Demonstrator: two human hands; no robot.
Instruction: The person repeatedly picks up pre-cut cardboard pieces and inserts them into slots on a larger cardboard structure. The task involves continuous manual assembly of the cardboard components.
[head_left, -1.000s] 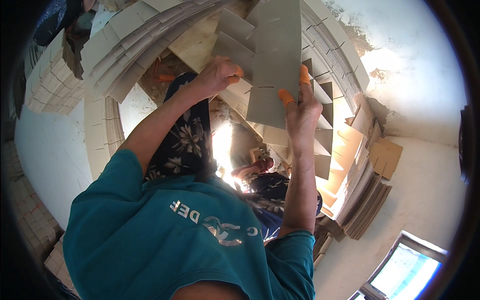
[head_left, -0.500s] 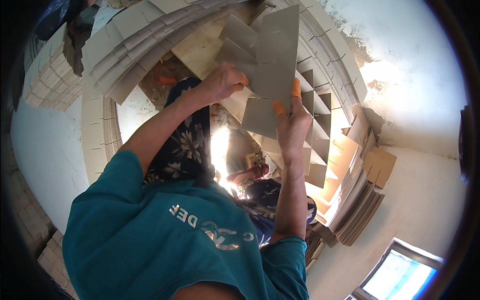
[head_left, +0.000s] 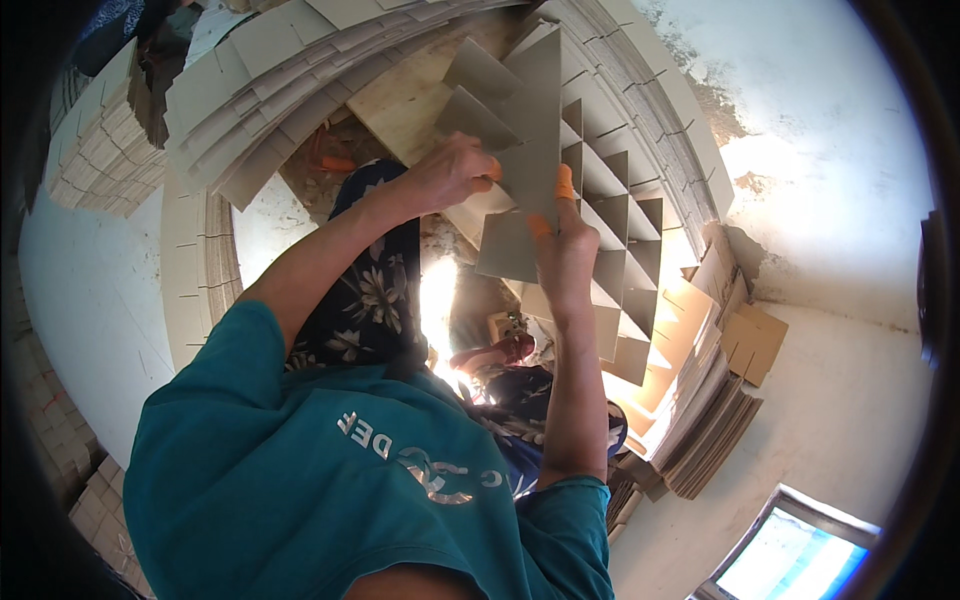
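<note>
A long grey slotted cardboard strip [head_left: 537,130] stands tilted in front of me. My right hand [head_left: 567,250] is closed on its lower right edge, with orange finger covers on the thumb and a finger. My left hand [head_left: 448,172] is closed in a pinch beside the strip's left edge, at the end of a cardboard cross piece; its fingertips, also in orange covers, partly hide what they hold. Behind and right of the strip spreads a cardboard divider grid [head_left: 625,215] of interlocked pieces. More cross pieces [head_left: 480,75] stick out on the strip's upper left.
Stacks of slotted cardboard strips [head_left: 250,90] curve along the far left, with another long stack [head_left: 640,80] behind the grid. Brown cardboard sheets [head_left: 715,430] lean at the right by the wall. A wooden board [head_left: 400,100] lies beneath the work.
The long strip has shifted left and turned more edge-on, and my right hand has moved left with it. More of the grid shows on the right. My left hand has barely moved.
</note>
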